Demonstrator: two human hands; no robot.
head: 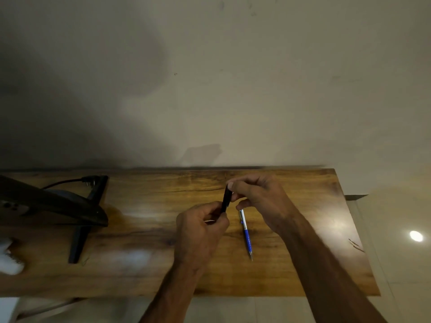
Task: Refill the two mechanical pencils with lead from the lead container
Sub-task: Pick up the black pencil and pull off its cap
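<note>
glossy wooden desk (163,264) against a bare wall (233,89), monitor (46,201) cropped at 9 o'clock, both hands, left hand (200,231) and right hand (261,199), pinching a blurry black pencil (226,200), blue mechanical pencil (246,234) lying free at 4 o'clock of it

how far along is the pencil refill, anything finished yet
Nothing looks finished. In hand: the left hand and right hand hold a slim black object between them, either a pencil or the lead container; too dark to tell. Left: the blue pencil lies untouched on the wooden table, so at least that refill remains.
</note>
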